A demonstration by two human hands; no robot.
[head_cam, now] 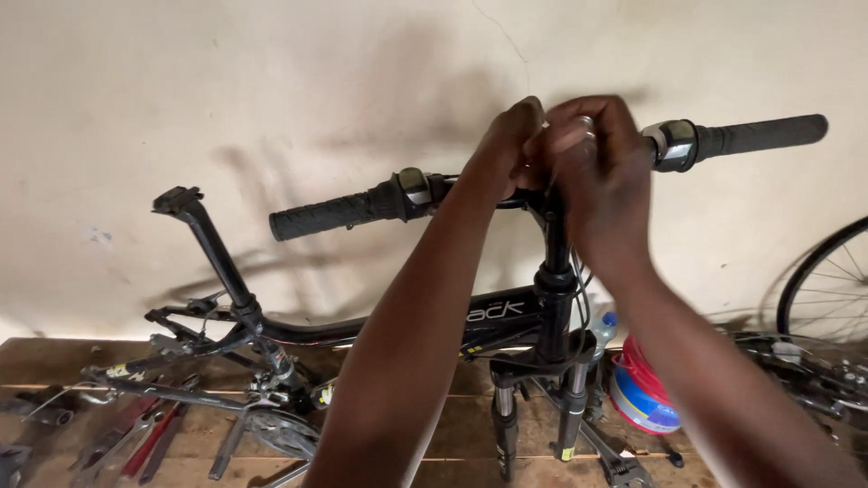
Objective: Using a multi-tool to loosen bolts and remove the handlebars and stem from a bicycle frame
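A black bicycle frame [307,330] stands against a pale wall, with a handlebar [344,210] carrying two black rubber grips. My left hand [508,145] and my right hand [597,167] are closed together at the middle of the handlebar, over the top of the stem [556,244]. Both pinch something small there, perhaps a thin cable; the fingers hide it. The right grip [759,136] juts out past my right hand. A bare seat post [203,239] rises at the left. The suspension fork [538,416] hangs below the stem with no wheel in it.
A wooden surface [54,357] below holds wrenches and red-handled tools [145,438] at the lower left. A red, white and blue round object [642,398] lies right of the fork. A spoked wheel [827,280] leans at the right edge, with drivetrain parts [814,361] below it.
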